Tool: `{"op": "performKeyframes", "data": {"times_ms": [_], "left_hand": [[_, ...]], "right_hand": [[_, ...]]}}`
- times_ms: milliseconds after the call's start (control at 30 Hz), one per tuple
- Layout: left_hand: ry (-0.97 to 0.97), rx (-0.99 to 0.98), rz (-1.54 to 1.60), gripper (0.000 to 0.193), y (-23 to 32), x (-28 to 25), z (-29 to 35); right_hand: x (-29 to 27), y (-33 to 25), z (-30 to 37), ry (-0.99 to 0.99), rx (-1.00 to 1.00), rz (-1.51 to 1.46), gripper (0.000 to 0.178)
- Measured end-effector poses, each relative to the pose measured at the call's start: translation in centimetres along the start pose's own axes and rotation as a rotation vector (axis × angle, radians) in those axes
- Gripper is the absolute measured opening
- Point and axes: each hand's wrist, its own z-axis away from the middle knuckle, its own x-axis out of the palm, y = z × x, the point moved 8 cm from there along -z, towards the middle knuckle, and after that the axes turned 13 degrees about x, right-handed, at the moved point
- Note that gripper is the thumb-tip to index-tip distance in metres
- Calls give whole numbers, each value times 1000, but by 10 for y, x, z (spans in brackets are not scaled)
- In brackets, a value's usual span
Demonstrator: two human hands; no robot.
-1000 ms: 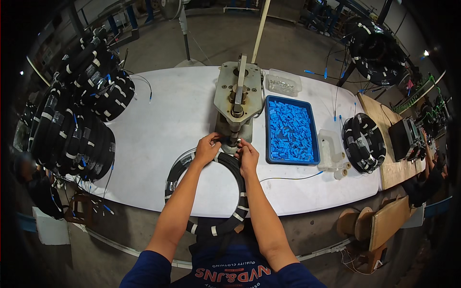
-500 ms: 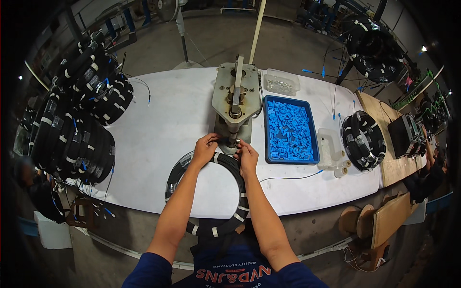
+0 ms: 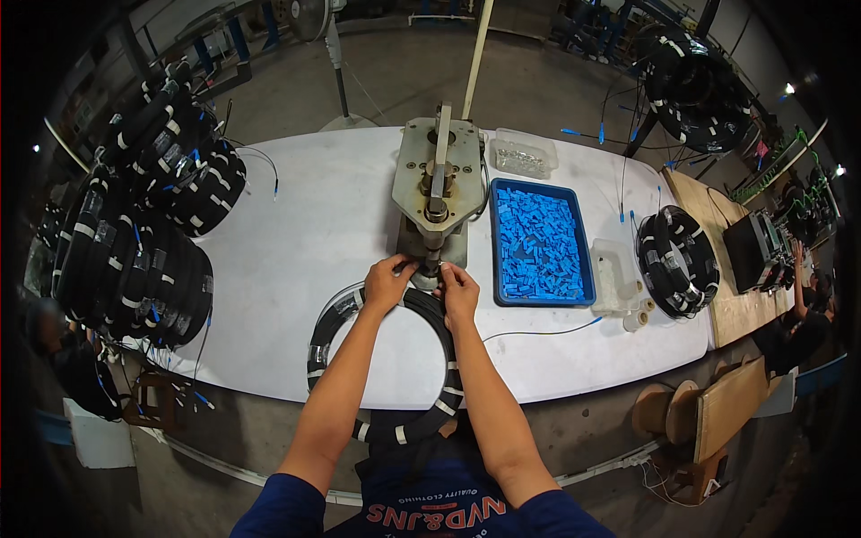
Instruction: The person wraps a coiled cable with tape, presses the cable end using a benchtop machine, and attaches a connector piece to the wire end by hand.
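Where the metal press (image 3: pixel 438 161) stands just beyond both hands, the left hand (image 3: pixel 386 283) and right hand (image 3: pixel 460 290) flank its lower spindle, fingers curled inward; what they grip cannot be told. The black cable coil (image 3: pixel 426 424) lies bodyward, beneath the wrists. A blue tray (image 3: pixel 544 303) sits right of the right hand.

At the back of the head view, I am observing a pedestal fan (image 3: pixel 309 20); at lower left, a white box (image 3: pixel 97 435) is resting near a brown stool (image 3: pixel 154 399); at lower right, two brown spools (image 3: pixel 654 409) are resting beside a tan board (image 3: pixel 732 408).
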Motion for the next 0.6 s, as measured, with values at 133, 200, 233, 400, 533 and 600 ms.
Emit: {"op": "performKeyframes", "data": {"times_ms": [133, 200, 233, 400, 533, 600], "left_hand": [[-4, 10, 14, 28, -7, 0, 0], [-7, 9, 16, 28, -9, 1, 0], [-5, 13, 12, 28, -9, 1, 0], [-8, 3, 6, 28, -8, 3, 0], [7, -2, -3, 27, -10, 2, 0], [1, -5, -10, 26, -11, 3, 0]], "right_hand": [[3, 0, 2, -2, 1, 13, 21], [3, -1, 2, -19, -20, 4, 21], [3, 0, 2, -25, -15, 6, 21], [3, -1, 0, -30, -23, 8, 20], [4, -1, 1, -27, -33, 10, 20], [4, -2, 2, -26, -32, 6, 20]]}}
